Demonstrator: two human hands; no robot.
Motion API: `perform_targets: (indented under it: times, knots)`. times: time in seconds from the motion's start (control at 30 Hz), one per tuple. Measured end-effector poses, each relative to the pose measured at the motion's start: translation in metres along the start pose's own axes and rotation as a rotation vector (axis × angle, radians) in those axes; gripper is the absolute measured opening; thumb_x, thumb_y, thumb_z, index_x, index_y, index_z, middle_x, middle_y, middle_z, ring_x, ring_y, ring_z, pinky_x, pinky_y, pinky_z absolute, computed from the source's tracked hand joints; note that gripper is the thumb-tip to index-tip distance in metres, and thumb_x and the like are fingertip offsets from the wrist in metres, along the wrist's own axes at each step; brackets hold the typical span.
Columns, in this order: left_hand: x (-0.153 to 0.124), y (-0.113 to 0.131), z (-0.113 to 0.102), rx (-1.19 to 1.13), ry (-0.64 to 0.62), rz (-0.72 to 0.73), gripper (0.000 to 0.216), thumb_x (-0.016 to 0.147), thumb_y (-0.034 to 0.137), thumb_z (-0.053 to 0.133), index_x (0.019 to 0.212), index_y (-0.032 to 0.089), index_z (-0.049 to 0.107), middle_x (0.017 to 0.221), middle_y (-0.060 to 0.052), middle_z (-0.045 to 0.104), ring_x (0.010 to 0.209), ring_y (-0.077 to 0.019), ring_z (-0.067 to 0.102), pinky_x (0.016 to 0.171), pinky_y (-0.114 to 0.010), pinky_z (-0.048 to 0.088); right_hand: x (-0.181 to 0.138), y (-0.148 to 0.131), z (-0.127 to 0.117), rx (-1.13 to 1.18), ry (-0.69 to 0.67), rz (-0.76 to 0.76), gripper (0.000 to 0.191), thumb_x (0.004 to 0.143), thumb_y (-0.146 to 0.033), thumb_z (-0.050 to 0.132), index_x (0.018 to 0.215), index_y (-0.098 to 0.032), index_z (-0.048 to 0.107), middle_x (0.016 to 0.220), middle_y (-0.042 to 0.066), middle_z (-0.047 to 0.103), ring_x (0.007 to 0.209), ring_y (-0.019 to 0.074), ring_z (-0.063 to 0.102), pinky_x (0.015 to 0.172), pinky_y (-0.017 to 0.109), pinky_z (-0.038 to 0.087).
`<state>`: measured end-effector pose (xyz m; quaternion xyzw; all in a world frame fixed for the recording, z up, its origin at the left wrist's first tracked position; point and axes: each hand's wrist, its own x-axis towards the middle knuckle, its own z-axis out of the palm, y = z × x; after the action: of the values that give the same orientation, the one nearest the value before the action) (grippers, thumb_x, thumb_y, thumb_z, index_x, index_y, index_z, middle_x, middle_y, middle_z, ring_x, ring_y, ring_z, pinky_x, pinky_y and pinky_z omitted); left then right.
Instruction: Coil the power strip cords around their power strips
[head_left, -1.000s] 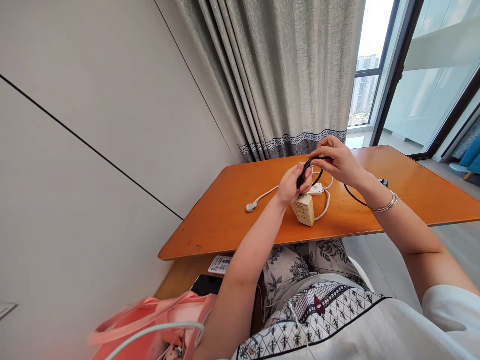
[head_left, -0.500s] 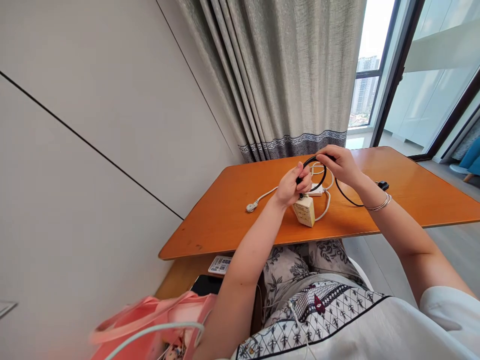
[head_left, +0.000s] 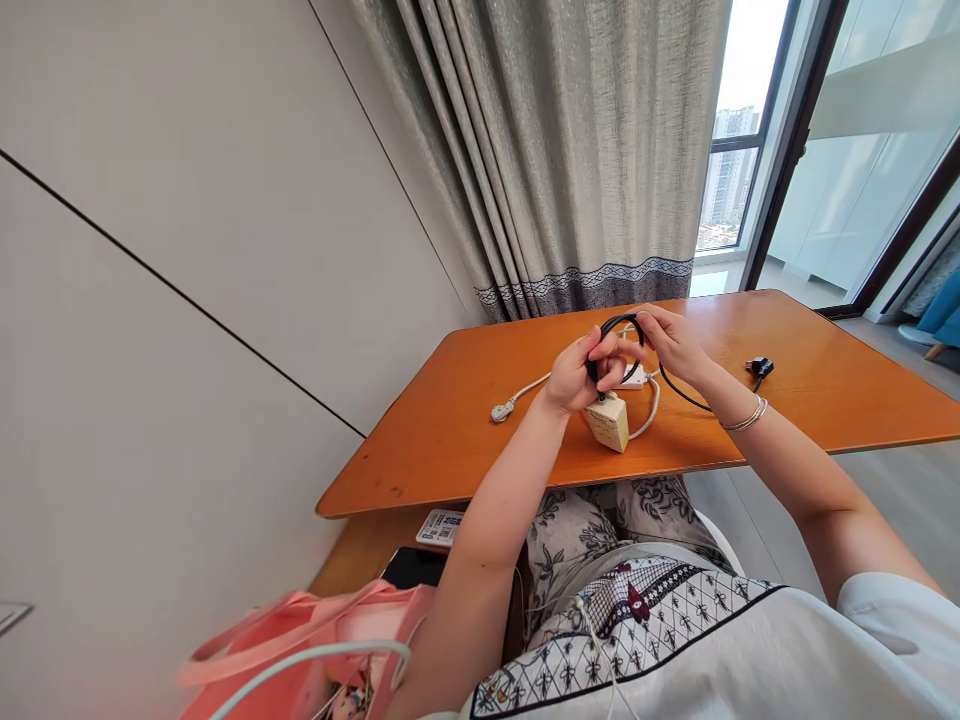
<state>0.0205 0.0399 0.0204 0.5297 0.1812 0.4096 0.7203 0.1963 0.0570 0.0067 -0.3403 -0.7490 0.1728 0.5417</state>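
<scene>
My left hand [head_left: 589, 370] is closed on coils of a black power cord [head_left: 639, 345], its index finger reaching into the loop. At the right side of the coil, my right hand [head_left: 670, 340] pinches the same cord. Its loose end runs over the table to a black plug [head_left: 760, 368]. Just below my left hand is a cream-coloured box-shaped adapter [head_left: 609, 422]; whether the cord joins it is hard to see. Behind my hands lies a white power strip [head_left: 634, 378], partly hidden, with a white cable and a white plug [head_left: 502, 411] to the left.
The orange wooden table [head_left: 420, 430] spans the view before my lap. At lower left are a pink bag [head_left: 300, 650], a black phone [head_left: 414, 567] and a white printed box [head_left: 439, 528] on a lower surface. A grey curtain [head_left: 592, 150] hangs behind the table.
My right hand has come down and left, closer to my left hand, drawing the cord into a tighter coil. The left index finger has extended. The black plug now shows clear of my right arm.
</scene>
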Motion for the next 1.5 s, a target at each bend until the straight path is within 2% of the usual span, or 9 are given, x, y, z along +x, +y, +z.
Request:
perform_targets:
  times: [0.13, 0.27, 0.43, 0.57, 0.7, 0.87, 1.17, 1.3, 1.5]
  knots:
    - [0.000, -0.004, 0.002, 0.057, 0.073, 0.116, 0.059, 0.093, 0.064, 0.050, 0.059, 0.020, 0.029, 0.088, -0.009, 0.069, 0.083, -0.0199, 0.069, 0.056, -0.028, 0.053, -0.011, 0.008, 0.001, -0.035, -0.093, 0.033, 0.047, 0.098, -0.060, 0.036, 0.106, -0.019, 0.056, 0.084, 0.002, 0.059, 0.074, 0.0162, 0.055, 0.070, 0.029, 0.046]
    - [-0.001, -0.003, 0.001, 0.055, 0.132, 0.244, 0.053, 0.096, 0.058, 0.048, 0.062, 0.019, 0.035, 0.110, -0.010, 0.068, 0.120, -0.0261, 0.062, 0.080, -0.038, 0.060, -0.040, 0.018, -0.003, -0.150, -0.372, 0.189, 0.048, 0.100, -0.044, 0.038, 0.139, -0.015, 0.040, 0.098, 0.009, 0.068, 0.076, 0.0188, 0.063, 0.072, 0.032, 0.051]
    - [0.002, -0.002, -0.007, -0.076, 0.171, 0.333, 0.046, 0.101, 0.046, 0.039, 0.065, 0.018, 0.045, 0.143, -0.003, 0.057, 0.145, -0.0274, 0.040, 0.113, -0.048, 0.042, -0.082, 0.008, -0.006, -0.718, -0.640, 0.376, 0.063, 0.098, -0.027, 0.040, 0.156, -0.010, 0.025, 0.123, 0.021, 0.067, 0.102, 0.0284, 0.068, 0.079, 0.034, 0.049]
    - [0.006, -0.004, -0.011, -0.086, 0.123, 0.414, 0.044, 0.101, 0.040, 0.042, 0.063, 0.017, 0.045, 0.151, -0.001, 0.052, 0.150, -0.0287, 0.032, 0.119, -0.051, 0.031, -0.095, -0.026, -0.007, -1.027, -0.643, 0.218, 0.053, 0.101, -0.028, 0.037, 0.153, -0.018, 0.040, 0.108, 0.016, 0.072, 0.086, 0.0238, 0.070, 0.062, 0.028, 0.041]
    - [0.006, -0.005, -0.007, 0.013, 0.108, 0.429, 0.045, 0.100, 0.042, 0.045, 0.063, 0.017, 0.045, 0.147, -0.003, 0.055, 0.147, -0.0276, 0.039, 0.114, -0.047, 0.039, -0.084, -0.057, -0.014, -0.973, -0.503, -0.199, 0.036, 0.103, -0.032, 0.039, 0.118, -0.022, 0.070, 0.081, 0.007, 0.071, 0.065, 0.0154, 0.061, 0.055, 0.028, 0.030]
    - [0.003, -0.009, 0.003, 0.038, 0.079, 0.338, 0.043, 0.094, 0.050, 0.056, 0.066, 0.017, 0.053, 0.134, -0.008, 0.064, 0.132, -0.0294, 0.056, 0.101, -0.040, 0.051, -0.047, -0.071, -0.021, -0.752, -0.351, -0.497, 0.036, 0.104, -0.037, 0.041, 0.099, -0.020, 0.072, 0.088, 0.005, 0.069, 0.069, 0.0129, 0.055, 0.058, 0.026, 0.030]
    - [0.000, -0.013, 0.008, -0.041, 0.019, 0.005, 0.038, 0.085, 0.046, 0.069, 0.068, 0.018, 0.051, 0.059, 0.001, 0.060, 0.069, -0.0235, 0.075, 0.061, -0.027, 0.057, 0.026, -0.076, -0.034, -0.509, -0.239, -0.368, 0.033, 0.091, -0.046, 0.064, 0.106, -0.018, 0.073, 0.100, 0.007, 0.062, 0.079, 0.0146, 0.055, 0.068, 0.027, 0.039]
    - [-0.002, -0.010, 0.011, -0.113, 0.072, -0.058, 0.043, 0.093, 0.046, 0.058, 0.065, 0.020, 0.038, 0.046, 0.008, 0.042, 0.032, -0.0126, 0.055, 0.034, -0.018, 0.032, 0.034, -0.063, -0.037, -0.341, -0.351, -0.316, 0.033, 0.090, -0.047, 0.064, 0.102, -0.019, 0.076, 0.096, 0.007, 0.063, 0.084, 0.0159, 0.056, 0.075, 0.030, 0.042]
    - [-0.003, -0.004, 0.014, -0.173, 0.053, -0.094, 0.052, 0.099, 0.057, 0.038, 0.064, 0.021, 0.029, 0.039, 0.010, 0.029, 0.023, -0.0067, 0.032, 0.032, -0.018, 0.020, 0.029, -0.039, -0.033, 0.066, -0.434, -0.043, 0.040, 0.091, -0.051, 0.059, 0.103, -0.017, 0.076, 0.090, 0.005, 0.070, 0.084, 0.0160, 0.063, 0.077, 0.030, 0.050]
